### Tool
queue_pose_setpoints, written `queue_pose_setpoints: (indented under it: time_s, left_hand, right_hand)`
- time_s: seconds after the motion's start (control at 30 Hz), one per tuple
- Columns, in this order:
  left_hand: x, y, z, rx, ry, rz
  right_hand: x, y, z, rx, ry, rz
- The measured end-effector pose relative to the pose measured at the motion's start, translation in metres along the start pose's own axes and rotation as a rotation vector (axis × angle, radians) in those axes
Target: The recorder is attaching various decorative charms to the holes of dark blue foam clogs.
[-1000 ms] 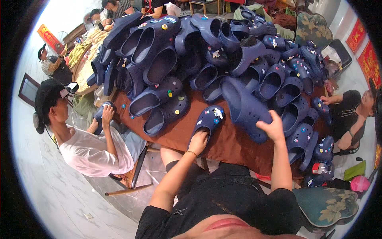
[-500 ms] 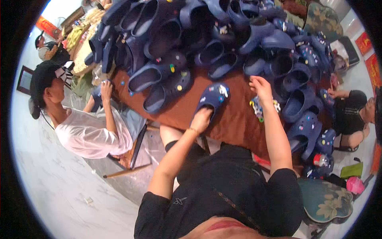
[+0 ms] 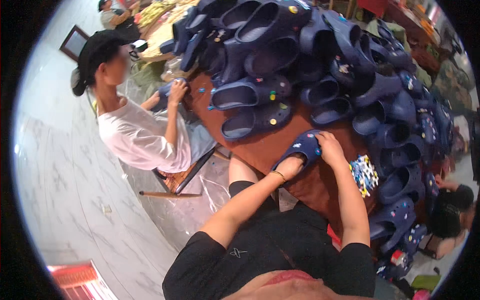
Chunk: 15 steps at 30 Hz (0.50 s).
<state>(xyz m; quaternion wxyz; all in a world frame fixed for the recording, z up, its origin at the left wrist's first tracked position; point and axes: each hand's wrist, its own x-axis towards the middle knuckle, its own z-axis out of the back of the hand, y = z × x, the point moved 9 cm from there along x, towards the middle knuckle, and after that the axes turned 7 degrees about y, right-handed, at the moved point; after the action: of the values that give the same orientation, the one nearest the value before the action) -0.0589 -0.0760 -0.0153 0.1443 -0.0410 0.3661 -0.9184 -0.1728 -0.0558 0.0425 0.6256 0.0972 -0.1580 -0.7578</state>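
A navy clog (image 3: 306, 141) with small charms on its upper is held over the near edge of the brown-covered table. My left hand (image 3: 291, 167) reaches into its foot opening and grips it from inside, so most of those fingers are hidden. Against the right side of the toe, my right hand (image 3: 331, 149) is closed with bent fingers; any small piece under the fingertips cannot be made out. Just right of that forearm lies a heap of small colourful charms (image 3: 364, 175). Two decorated clogs (image 3: 272, 115) sit side by side to the left on the brown cloth (image 3: 260, 150).
A big pile of navy clogs (image 3: 270, 55) covers the table's far side and runs down the right. At the left, a person in a white shirt (image 3: 142, 135) sits handling another clog (image 3: 162, 95). Another person in black (image 3: 452, 210) is at the far right.
My right hand has come from the open cloth beside the pile to the clog's toe. The clog remains on my left hand. The whole view has turned, moving the scene rightward.
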Motion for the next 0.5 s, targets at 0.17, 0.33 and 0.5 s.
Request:
queue_pose_setpoints:
  time_s: [0.17,0.33,0.5]
  left_hand:
    - [0.002,0.016,-0.01,0.042,-0.006,0.066]
    - [0.015,0.03,-0.001,0.112,-0.002,0.065]
    - [0.027,0.029,-0.003,0.156,0.076,0.106]
  right_hand:
    - [-0.001,-0.008,0.004,0.042,0.039,-0.037]
    - [0.022,-0.022,0.01,0.205,-0.021,-0.007]
    - [0.025,-0.042,0.01,0.233,0.035,-0.111]
